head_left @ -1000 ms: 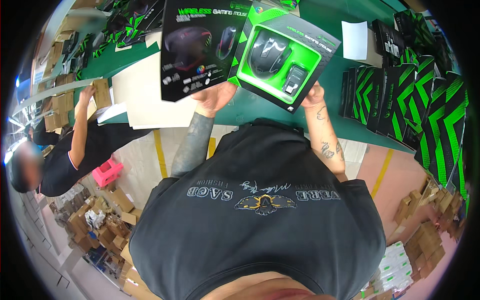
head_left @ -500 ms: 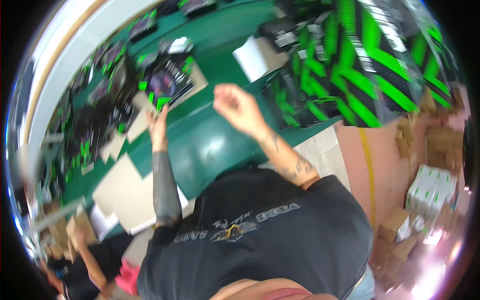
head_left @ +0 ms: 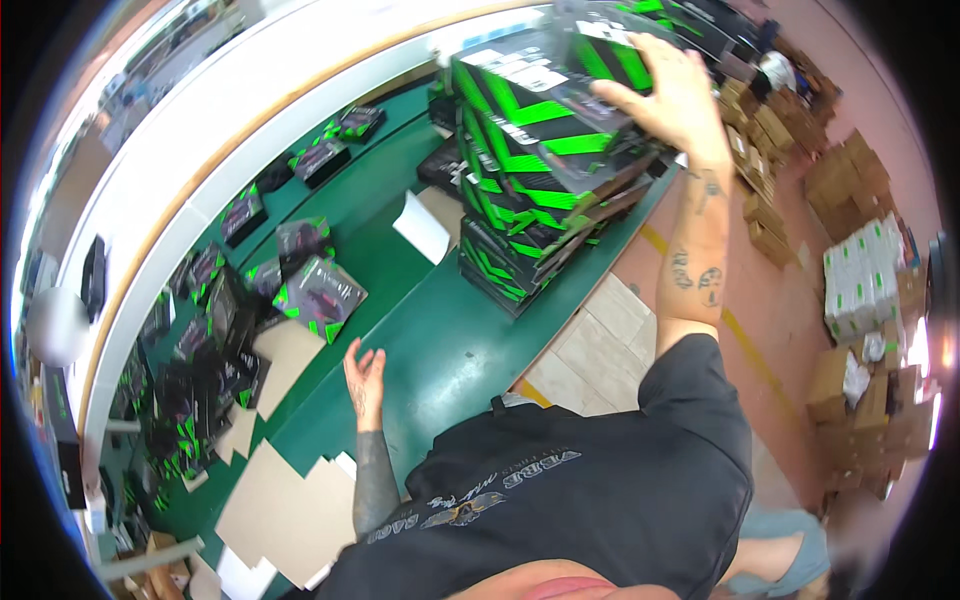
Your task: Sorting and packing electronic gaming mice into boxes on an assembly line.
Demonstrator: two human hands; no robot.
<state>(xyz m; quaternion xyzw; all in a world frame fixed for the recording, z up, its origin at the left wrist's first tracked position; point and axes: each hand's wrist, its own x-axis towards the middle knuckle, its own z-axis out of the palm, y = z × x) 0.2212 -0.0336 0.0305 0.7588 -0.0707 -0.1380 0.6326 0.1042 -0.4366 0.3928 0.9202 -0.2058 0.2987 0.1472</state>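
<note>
My right hand (head_left: 668, 95) reaches up and to the right, fingers curled over the top black and green box (head_left: 580, 110) of a tall stack of such boxes (head_left: 520, 220) at the table's right end. That top box sits tilted on the pile. My left hand (head_left: 365, 378) hovers open over the green table (head_left: 450, 340), palm facing up, holding nothing. Nearest to it, a single black and green box (head_left: 322, 290) lies on the table just beyond the fingers.
Flat brown cardboard sheets (head_left: 285, 505) lie at the table's near left. A white sheet (head_left: 423, 226) lies by the stack. Several more black and green boxes (head_left: 195, 330) crowd the far side. Cartons (head_left: 860, 275) and brown boxes (head_left: 775, 130) stand on the pink floor at right.
Both hands have let go of the two boxes held a second ago. The view has swung right; my right hand has gone up onto the stack, and my left hand has drawn back open.
</note>
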